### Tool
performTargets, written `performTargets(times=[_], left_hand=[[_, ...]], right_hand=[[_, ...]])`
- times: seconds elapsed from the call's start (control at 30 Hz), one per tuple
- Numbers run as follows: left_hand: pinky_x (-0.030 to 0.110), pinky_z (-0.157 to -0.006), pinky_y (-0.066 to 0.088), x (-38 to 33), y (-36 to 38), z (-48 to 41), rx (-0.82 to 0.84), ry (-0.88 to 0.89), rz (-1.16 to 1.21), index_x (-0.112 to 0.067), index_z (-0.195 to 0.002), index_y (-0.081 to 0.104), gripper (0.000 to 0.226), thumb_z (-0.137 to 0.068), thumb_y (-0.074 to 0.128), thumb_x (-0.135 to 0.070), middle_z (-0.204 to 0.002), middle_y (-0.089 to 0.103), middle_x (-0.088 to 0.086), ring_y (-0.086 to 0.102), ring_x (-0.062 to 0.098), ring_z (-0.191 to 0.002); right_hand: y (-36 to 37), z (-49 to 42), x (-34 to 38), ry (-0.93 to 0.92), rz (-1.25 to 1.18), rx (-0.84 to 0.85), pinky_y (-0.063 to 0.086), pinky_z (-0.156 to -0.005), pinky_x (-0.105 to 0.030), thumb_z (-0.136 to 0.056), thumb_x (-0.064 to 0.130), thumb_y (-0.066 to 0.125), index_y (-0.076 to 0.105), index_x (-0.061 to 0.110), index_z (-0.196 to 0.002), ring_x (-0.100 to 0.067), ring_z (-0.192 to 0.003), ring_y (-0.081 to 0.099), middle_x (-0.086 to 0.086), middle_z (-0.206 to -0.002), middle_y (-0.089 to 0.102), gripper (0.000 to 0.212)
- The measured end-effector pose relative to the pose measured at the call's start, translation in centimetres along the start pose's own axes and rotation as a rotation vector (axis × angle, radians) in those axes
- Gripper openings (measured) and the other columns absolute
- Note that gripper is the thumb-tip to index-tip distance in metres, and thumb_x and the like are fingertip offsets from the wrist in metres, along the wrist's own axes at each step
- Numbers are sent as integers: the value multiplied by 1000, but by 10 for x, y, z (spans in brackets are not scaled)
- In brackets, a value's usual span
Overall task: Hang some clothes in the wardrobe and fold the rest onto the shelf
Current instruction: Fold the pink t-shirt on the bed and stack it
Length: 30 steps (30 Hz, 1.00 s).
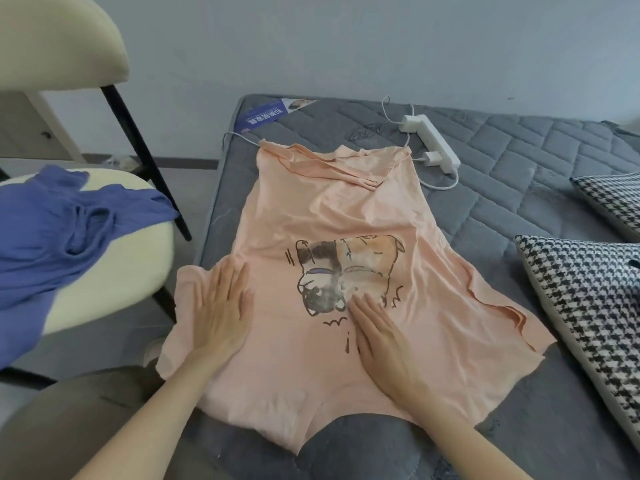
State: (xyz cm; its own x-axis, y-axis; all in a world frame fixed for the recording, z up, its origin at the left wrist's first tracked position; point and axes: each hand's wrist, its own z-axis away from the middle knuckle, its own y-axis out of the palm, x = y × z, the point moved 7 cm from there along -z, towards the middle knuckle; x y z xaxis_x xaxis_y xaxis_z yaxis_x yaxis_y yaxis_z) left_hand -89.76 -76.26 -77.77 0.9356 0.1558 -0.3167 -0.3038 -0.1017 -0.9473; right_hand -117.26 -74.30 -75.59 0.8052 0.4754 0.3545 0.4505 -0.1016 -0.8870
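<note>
Peach T-shirt (346, 209) lies spread flat on the grey quilted mattress (519, 161), print side up. Neck opening is at the near edge, hem at the far end, where the fabric is bunched and folded over on itself. Sleeves spread out to L and R; the L sleeve hangs a bit over the mattress edge. Cat print (346, 271) sits mid-shirt, upside down from this view.

L hand (221, 313) lies palm down on the shirt near the L sleeve, fingers (228, 282) straight and close together, holding nothing, just pressing the cloth. R hand (377, 337) is also palm down, fingers straight, tips touching the lower edge of the print. The hands are apart, w/ a strip of shirt between them.

Blue garment (62, 230) lies crumpled on the cream chair seat (131, 258), L of the mattress and apart from the shirt.

White power strip (436, 140) w/ a charger (433, 157) plugged in lies on the mattress just beyond the hem, at its R corner; its cable (440, 184) loops beside the shirt. Two houndstooth cushions (588, 323) lie at the R side, the near one just beside the R sleeve. Blue label (266, 114) is at the mattress's far L corner.
</note>
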Motion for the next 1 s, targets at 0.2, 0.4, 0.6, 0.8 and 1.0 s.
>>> performTargets(times=[0.2, 0.4, 0.6, 0.8, 1.0], left_hand=[[48, -117, -5, 66, 1, 36, 106, -321, 272, -44, -147, -13, 55, -96, 4, -54, -159, -10, -15, -2, 13, -147], [35, -111, 29, 100, 18, 72, 207, -711, 996, -18, -142, 38, 63, -96, 18, -57, -142, 44, 3, 42, 22, -129], [22, -85, 39, 113, 20, 89, 209, -872, 1269, -20, -116, 58, 34, -95, 49, -45, -104, 60, -1, 55, 12, -94], [27, -61, 52, 145, 22, 86, -82, -1060, 1742, -4, -104, 61, 20, -87, 66, -13, -98, 67, 13, 64, 19, -83], [24, -70, 58, 161, -8, 80, -292, -979, 1833, 10, -117, 58, 30, -92, 58, -6, -115, 63, 20, 64, 20, -91]], right_hand=[[71, -40, 86, -167, 105, 316, 0, -117, -43, -102, 37, 23, 25, 24, -151, -23, -148, 10, -1, -160, 17, 51], [115, -78, 139, -190, 132, 376, -9, -115, -47, -97, 49, 12, 16, 21, -154, -24, -149, 1, 0, -161, 11, 63], [129, -102, 160, -234, 99, 414, -17, -116, -38, -88, 52, -4, 1, 26, -155, -15, -148, -10, 4, -162, -6, 72], [128, -121, 170, -241, 28, 333, 19, -114, -41, -95, 48, 18, 30, 24, -148, -24, -135, 30, -2, -150, 33, 59], [129, -180, 187, 0, 150, 310, 26, -96, -39, -96, 33, 40, 53, 18, -131, -27, -116, 35, -5, -127, 42, 40]])
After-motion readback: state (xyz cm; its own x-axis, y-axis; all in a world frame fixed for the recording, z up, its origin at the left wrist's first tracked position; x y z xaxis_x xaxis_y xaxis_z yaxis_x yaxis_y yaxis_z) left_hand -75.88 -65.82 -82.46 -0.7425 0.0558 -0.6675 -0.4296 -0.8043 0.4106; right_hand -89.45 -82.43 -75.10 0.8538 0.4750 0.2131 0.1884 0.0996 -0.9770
